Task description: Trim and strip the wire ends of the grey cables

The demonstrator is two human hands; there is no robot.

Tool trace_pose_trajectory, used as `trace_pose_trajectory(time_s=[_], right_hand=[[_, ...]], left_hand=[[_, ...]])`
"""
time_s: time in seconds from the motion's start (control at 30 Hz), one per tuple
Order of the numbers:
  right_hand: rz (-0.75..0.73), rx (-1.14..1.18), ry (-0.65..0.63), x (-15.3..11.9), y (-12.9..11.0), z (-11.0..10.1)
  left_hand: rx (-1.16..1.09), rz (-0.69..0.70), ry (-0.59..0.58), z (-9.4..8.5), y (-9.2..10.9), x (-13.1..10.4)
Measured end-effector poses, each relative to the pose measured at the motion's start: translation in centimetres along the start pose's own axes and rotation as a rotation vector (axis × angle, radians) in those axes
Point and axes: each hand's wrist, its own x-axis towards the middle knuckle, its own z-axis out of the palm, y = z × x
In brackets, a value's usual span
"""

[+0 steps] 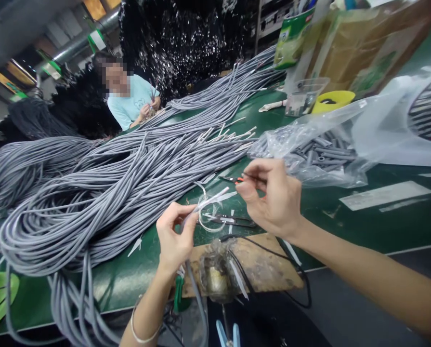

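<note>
My left hand is closed around the end of a grey cable, which hangs down past my wrist. Its stripped white end points up and right, with loose whitish strands about it. To the right, my right hand has its thumb and fingers pinched together; what they hold, if anything, I cannot make out. An orange-handled tool with a dark pointed tip shows beside those fingers, partly hidden by them. Below, dark tweezers-like metal tools lie on the green table near curled clear strips.
A large heap of grey cables covers the table's left. A plastic bag of short grey tubes lies right, near a yellow bowl. A wooden board with a metal fixture sits in front. Another person sits across the table.
</note>
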Motion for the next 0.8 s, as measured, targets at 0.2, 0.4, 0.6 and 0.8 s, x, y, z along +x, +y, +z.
trace_pose_trajectory(time_s=[0.2, 0.4, 0.6, 0.8], right_hand=[[-0.469, -0.283, -0.123, -0.18, -0.49, -0.01], [-0.496, -0.268, -0.221, -0.4, -0.6, 0.14], [-0.506, -0.258, -0.215, -0.49, -0.63, 0.11], [-0.501, -0.258, -0.214, -0.43, -0.59, -0.04]], left_hand=[[0.433, 0.38, 0.026, 0.06, 0.14, -0.73], [0.509, 0.477, -0.007, 0.2, 0.03, -0.56], [0.548, 0.503, 0.013, 0.27, 0.13, -0.53], [0.608, 0.509, 0.001, 0.29, -0.09, -0.88]])
